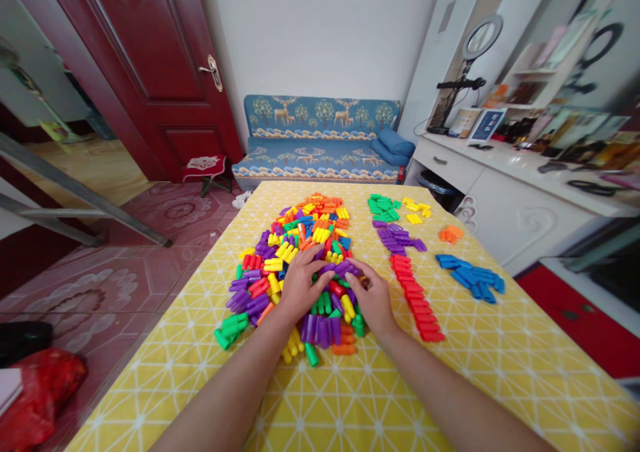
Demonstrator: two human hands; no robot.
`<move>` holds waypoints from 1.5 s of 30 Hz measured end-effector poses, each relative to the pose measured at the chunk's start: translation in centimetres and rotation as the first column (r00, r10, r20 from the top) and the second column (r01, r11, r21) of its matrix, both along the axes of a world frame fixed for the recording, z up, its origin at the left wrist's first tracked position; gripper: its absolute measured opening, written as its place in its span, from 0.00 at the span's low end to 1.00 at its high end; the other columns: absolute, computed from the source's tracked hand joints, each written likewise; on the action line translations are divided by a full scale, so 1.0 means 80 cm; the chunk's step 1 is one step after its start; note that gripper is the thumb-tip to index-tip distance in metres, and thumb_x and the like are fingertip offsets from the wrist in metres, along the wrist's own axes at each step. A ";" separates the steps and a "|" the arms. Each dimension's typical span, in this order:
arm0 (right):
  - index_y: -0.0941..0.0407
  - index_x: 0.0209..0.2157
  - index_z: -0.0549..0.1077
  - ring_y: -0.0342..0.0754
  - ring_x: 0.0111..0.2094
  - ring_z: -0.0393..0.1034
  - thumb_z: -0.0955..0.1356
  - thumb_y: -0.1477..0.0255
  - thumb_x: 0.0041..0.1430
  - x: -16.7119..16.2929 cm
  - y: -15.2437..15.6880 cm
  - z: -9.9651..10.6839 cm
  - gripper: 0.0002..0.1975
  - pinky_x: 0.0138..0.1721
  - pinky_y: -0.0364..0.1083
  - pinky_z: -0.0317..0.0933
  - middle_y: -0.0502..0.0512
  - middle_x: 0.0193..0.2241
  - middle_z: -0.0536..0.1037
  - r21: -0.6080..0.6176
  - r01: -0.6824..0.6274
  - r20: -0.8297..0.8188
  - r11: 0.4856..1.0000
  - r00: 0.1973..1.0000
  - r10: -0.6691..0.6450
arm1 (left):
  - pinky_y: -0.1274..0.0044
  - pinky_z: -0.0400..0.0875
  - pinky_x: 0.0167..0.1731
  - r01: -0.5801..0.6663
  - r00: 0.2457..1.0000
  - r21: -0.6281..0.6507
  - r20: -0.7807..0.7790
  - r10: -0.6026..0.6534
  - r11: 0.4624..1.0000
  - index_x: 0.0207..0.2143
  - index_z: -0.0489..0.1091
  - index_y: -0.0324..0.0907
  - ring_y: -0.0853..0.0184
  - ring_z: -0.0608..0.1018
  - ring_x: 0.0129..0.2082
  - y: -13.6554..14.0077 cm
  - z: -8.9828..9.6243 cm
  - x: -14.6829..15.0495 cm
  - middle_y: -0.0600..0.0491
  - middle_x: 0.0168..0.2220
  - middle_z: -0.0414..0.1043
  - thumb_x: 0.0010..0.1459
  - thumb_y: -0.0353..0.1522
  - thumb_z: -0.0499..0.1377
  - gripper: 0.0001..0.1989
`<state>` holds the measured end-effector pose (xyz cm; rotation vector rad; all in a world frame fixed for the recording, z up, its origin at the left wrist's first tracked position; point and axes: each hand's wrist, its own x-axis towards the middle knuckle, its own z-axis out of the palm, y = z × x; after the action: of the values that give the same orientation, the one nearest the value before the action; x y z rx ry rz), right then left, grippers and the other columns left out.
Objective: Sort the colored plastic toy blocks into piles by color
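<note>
A large mixed pile of plastic toy blocks in purple, red, yellow, green, orange and blue lies in front of me. Each looks like joined rounded tubes. My left hand reaches over the middle of the pile, its thumb and fingers curled around purple blocks. From the other side my right hand grips the same purple cluster with thumb and fingertips. Below the hands more purple blocks lie side by side, with orange ones beside them.
Right of the pile lie single-colour groups: a red column, purple blocks, green blocks, yellow blocks, orange blocks and blue blocks. A yellow patterned cloth covers the table. Beyond stands a blue sofa.
</note>
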<state>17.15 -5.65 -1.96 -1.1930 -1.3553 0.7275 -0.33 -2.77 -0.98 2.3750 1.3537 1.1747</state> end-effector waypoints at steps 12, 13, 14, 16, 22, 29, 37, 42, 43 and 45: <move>0.59 0.39 0.75 0.46 0.27 0.72 0.70 0.66 0.52 0.164 0.127 0.058 0.14 0.31 0.46 0.67 0.55 0.28 0.78 0.121 0.327 -0.006 0.937 0.945 -0.328 | 0.59 0.63 0.58 -0.033 0.999 -0.013 -0.026 0.033 0.999 0.43 0.76 0.45 0.57 0.69 0.59 0.000 0.001 0.002 0.48 0.59 0.67 0.60 0.34 0.59 0.10; 0.59 0.37 0.75 0.46 0.25 0.71 0.71 0.67 0.50 0.182 0.141 0.058 0.13 0.29 0.45 0.66 0.54 0.26 0.77 0.037 0.340 0.037 0.940 0.939 -0.341 | 0.59 0.63 0.58 -0.034 0.999 -0.012 -0.029 0.034 0.999 0.43 0.76 0.45 0.57 0.69 0.59 0.000 0.001 0.002 0.49 0.59 0.67 0.60 0.34 0.59 0.10; 0.60 0.35 0.75 0.45 0.23 0.70 0.72 0.68 0.48 0.196 0.153 0.056 0.12 0.27 0.45 0.65 0.53 0.24 0.76 -0.043 0.355 0.078 0.934 0.933 -0.351 | 0.59 0.63 0.58 -0.034 0.999 -0.011 -0.031 0.034 0.999 0.43 0.76 0.45 0.56 0.69 0.59 0.001 0.001 0.002 0.49 0.59 0.67 0.60 0.34 0.59 0.10; 0.60 0.32 0.75 0.45 0.20 0.69 0.73 0.70 0.45 0.215 0.167 0.053 0.11 0.25 0.44 0.64 0.52 0.21 0.75 -0.154 0.375 0.132 0.914 0.925 -0.357 | 0.59 0.63 0.59 -0.034 0.999 -0.010 -0.031 0.034 0.999 0.44 0.75 0.45 0.56 0.68 0.60 0.001 0.001 0.002 0.48 0.59 0.67 0.60 0.33 0.59 0.10; 0.60 0.29 0.75 0.43 0.18 0.66 0.73 0.69 0.44 0.201 0.156 0.056 0.10 0.23 0.43 0.61 0.51 0.18 0.74 -0.226 0.368 0.072 0.902 0.930 -0.361 | 0.58 0.63 0.58 -0.036 0.999 -0.014 -0.018 0.036 0.999 0.46 0.75 0.46 0.56 0.69 0.59 0.001 0.000 0.002 0.49 0.59 0.68 0.60 0.34 0.58 0.12; 0.57 0.37 0.75 0.46 0.28 0.73 0.73 0.64 0.47 0.089 0.067 0.060 0.16 0.29 0.45 0.67 0.53 0.28 0.78 -0.130 -0.151 -0.050 0.980 0.988 0.145 | 0.60 0.62 0.59 -0.030 0.999 -0.054 0.014 0.031 0.998 0.48 0.74 0.46 0.57 0.68 0.60 -0.002 0.005 0.002 0.49 0.59 0.67 0.62 0.40 0.57 0.15; 0.55 0.35 0.73 0.46 0.32 0.74 0.69 0.70 0.51 0.009 0.017 0.021 0.08 0.35 0.46 0.69 0.51 0.30 0.78 -0.080 -0.262 -0.017 0.962 0.965 0.261 | 0.62 0.63 0.57 0.010 1.000 -0.029 0.003 -0.010 1.000 0.39 0.75 0.44 0.58 0.70 0.57 -0.002 0.004 0.000 0.49 0.57 0.69 0.63 0.40 0.55 0.12; 0.56 0.28 0.72 0.43 0.23 0.68 0.70 0.69 0.48 0.068 0.068 0.047 0.06 0.26 0.43 0.64 0.48 0.21 0.74 -0.038 -0.055 0.053 0.998 0.997 0.057 | 0.63 0.62 0.57 0.014 0.999 -0.026 -0.040 -0.015 1.000 0.37 0.74 0.44 0.58 0.69 0.57 0.000 0.004 0.000 0.50 0.57 0.69 0.64 0.40 0.55 0.12; 0.56 0.27 0.71 0.43 0.21 0.67 0.70 0.68 0.47 0.082 0.078 0.057 0.07 0.24 0.43 0.63 0.48 0.20 0.73 -0.033 -0.009 0.049 0.999 0.999 0.010 | 0.63 0.62 0.57 0.014 0.999 -0.029 -0.042 -0.015 0.999 0.37 0.74 0.44 0.59 0.69 0.57 0.001 0.004 0.001 0.50 0.57 0.69 0.64 0.39 0.55 0.12; 0.56 0.28 0.71 0.42 0.21 0.66 0.71 0.67 0.46 0.099 0.089 0.072 0.08 0.23 0.42 0.62 0.48 0.20 0.73 -0.066 0.006 0.079 0.998 0.997 -0.001 | 0.63 0.62 0.57 0.012 0.999 -0.033 -0.040 -0.013 0.999 0.37 0.74 0.44 0.59 0.69 0.57 0.002 0.003 0.001 0.50 0.57 0.69 0.64 0.39 0.55 0.11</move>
<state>25.06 1.44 3.82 -1.2881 -1.4031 0.7338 -0.28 -2.64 -0.71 2.3935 1.3572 1.0989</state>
